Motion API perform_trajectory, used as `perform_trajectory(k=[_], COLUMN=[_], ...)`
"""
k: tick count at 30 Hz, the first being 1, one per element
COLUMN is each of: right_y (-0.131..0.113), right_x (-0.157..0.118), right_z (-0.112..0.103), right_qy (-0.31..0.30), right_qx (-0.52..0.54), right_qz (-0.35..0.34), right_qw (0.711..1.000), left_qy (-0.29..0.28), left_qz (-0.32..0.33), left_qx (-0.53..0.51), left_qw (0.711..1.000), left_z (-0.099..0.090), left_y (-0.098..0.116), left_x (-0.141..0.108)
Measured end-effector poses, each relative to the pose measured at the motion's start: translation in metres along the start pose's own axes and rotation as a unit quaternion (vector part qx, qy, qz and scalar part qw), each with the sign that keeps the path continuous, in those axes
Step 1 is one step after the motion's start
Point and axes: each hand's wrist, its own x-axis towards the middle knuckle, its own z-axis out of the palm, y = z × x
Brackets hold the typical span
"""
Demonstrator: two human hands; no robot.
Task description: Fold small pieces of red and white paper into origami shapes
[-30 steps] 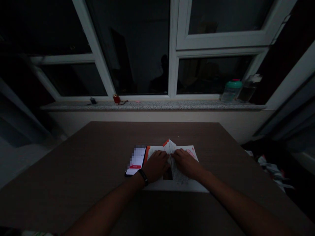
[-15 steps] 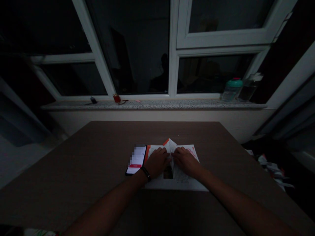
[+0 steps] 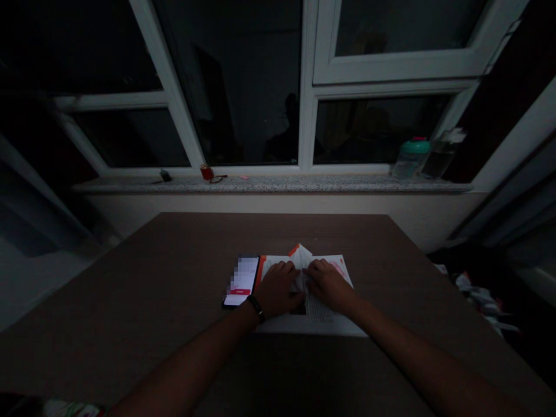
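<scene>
A small folded piece of printed paper [image 3: 300, 253], with an orange corner at its pointed top, lies on a larger printed sheet [image 3: 334, 328]. My left hand [image 3: 277, 289], wearing a dark wristband, has its curled fingers on the left side of the fold; its thumb sits lower, over a dark picture on the sheet. From the other side, my right hand [image 3: 329, 284] presses bent fingers on the folded paper, close to the left fingertips. Both hands partly cover the fold. Beside the left hand lies a phone [image 3: 243, 281] with its screen lit.
The brown table [image 3: 174, 272] reaches toward a stone windowsill [image 3: 269, 184]. On the sill stand a teal-topped bottle [image 3: 412, 157], another clear bottle [image 3: 441, 155] and a small red object [image 3: 207, 172]. Crumpled papers [image 3: 482, 301] lie at the right, past the table edge.
My left thumb has moved down, away from the fingertips, and now covers part of the dark picture. My right hand and the folded paper stay almost where they were.
</scene>
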Motion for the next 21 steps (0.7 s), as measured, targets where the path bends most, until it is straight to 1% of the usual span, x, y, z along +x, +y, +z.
perform_trajectory(k=[5, 14, 21], right_y=[-0.0016, -0.002, -0.004], right_x=[-0.0039, -0.0041, -0.005], right_z=[-0.0014, 0.0006, -0.0005], right_qy=[-0.01, -0.007, -0.01], right_qx=[0.008, 0.014, 0.001], right_qz=[-0.004, -0.006, -0.003], right_qw=[1.0, 1.0, 1.0], left_qy=[-0.004, -0.02, -0.017], left_qz=[0.003, 0.001, 0.007], left_qx=[0.001, -0.002, -0.018], left_qw=[1.0, 1.0, 1.0], left_z=[-0.0007, -0.0038, -0.0033], left_y=[0.0006, 0.0014, -0.0007], left_x=[-0.0019, -0.0034, -0.0044])
